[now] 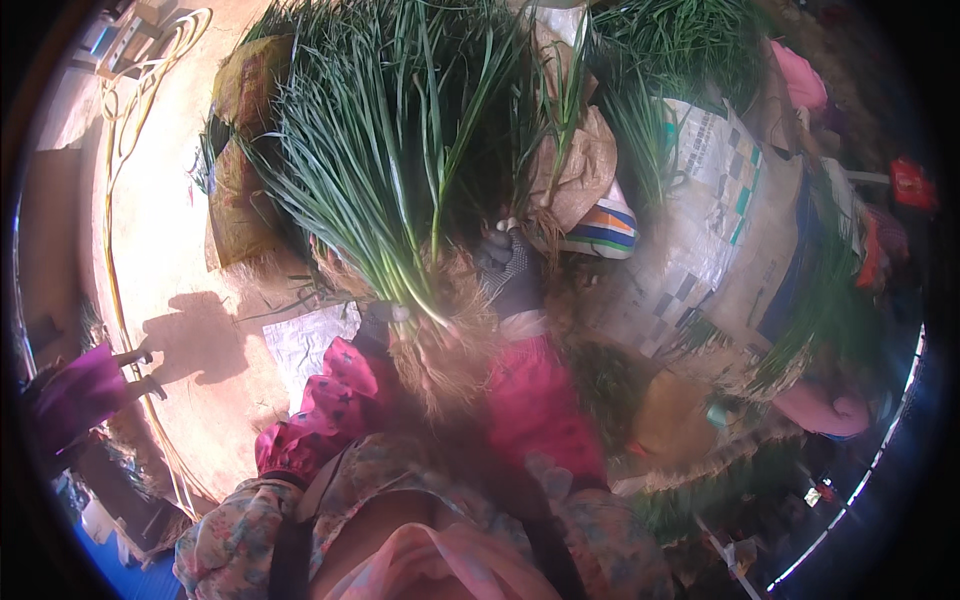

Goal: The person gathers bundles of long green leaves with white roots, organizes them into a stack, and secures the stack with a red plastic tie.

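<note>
A bunch of long green-leaved plants with pale stems and stringy roots, like green garlic (397,247), stands in front of me, its leaves pointing away and its roots toward me. My left hand (379,326), in a dark glove, is closed around the lower stems at the bunch's left side. My right hand (510,270), in a grey dotted glove, is beside the roots on the right, its fingers curled at a few thin stems with small white bulbs (508,224). These stems rise past a tan woven sack (577,176). Pink sleeves cover both forearms.
More green plants (675,45) lie at the back right. Printed woven sacks (701,225) spread on the right, with root bunches (784,367) beyond. A yellow woven sack (247,165) stands at the left. A pale hose or cable (112,225) runs along the floor near a purple stool-like object (82,394).
</note>
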Available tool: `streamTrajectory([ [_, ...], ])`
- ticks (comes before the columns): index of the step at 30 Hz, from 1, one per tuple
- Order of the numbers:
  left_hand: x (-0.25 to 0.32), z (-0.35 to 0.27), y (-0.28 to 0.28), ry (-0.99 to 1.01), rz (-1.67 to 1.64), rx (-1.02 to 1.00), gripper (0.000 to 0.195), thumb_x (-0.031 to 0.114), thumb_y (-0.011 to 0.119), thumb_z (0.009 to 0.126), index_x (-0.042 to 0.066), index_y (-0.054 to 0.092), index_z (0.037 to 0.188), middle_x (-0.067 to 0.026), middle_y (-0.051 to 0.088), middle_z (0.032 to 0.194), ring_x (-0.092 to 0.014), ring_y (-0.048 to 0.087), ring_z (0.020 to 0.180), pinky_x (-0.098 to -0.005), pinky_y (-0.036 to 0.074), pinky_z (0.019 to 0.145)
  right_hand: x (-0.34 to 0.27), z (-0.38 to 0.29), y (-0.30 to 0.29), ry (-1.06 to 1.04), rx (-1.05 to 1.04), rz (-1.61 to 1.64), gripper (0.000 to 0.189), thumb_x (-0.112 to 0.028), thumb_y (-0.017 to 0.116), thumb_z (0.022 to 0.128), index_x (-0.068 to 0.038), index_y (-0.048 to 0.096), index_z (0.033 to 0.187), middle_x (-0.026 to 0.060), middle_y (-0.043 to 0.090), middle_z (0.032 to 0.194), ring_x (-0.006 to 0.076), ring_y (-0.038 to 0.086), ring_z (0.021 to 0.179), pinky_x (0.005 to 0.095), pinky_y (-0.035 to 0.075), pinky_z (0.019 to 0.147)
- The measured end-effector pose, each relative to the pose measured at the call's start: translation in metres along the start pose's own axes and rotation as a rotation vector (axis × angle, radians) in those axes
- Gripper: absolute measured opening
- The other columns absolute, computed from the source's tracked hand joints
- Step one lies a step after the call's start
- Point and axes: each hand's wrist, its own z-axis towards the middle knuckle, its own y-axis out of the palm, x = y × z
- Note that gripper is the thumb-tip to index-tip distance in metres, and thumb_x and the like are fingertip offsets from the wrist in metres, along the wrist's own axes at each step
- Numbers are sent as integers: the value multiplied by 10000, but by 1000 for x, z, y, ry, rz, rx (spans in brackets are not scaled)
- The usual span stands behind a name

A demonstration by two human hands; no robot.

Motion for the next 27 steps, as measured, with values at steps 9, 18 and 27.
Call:
streamTrajectory([
  [9, -7, 52, 7, 84, 339, -21, 451, 260, 611, 735, -59, 540, 1047, -221, 623, 834, -382, 635, 690, -492, 542, 592, -175, 46, 29, -1084, 209, -2027, 246, -253, 605, 764, -18, 537, 741, 239, 561, 686, 404, 570, 686, 457, 423, 565],
  [18, 4, 58, 77, 134, 118, -277, 656, 226, 591, 769, -10, 312, 1314, -316, 454, 1207, -423, 570, 967, -559, 528, 669, -12, 14, 20, -430, -141, -1671, 200, -231, 659, 783, -50, 589, 830, 71, 598, 666, 239, 581, 610, 352, 428, 531],
  [27, -34, 69, 71, 122, 124, 80, 407, 275, 578, 796, 22, 575, 1115, -171, 559, 1090, -271, 544, 952, -389, 423, 826, -2, 48, -21, -689, -143, -1786, 291, -234, 542, 888, 44, 540, 802, 120, 550, 669, 211, 478, 578, 345, 389, 575],
])
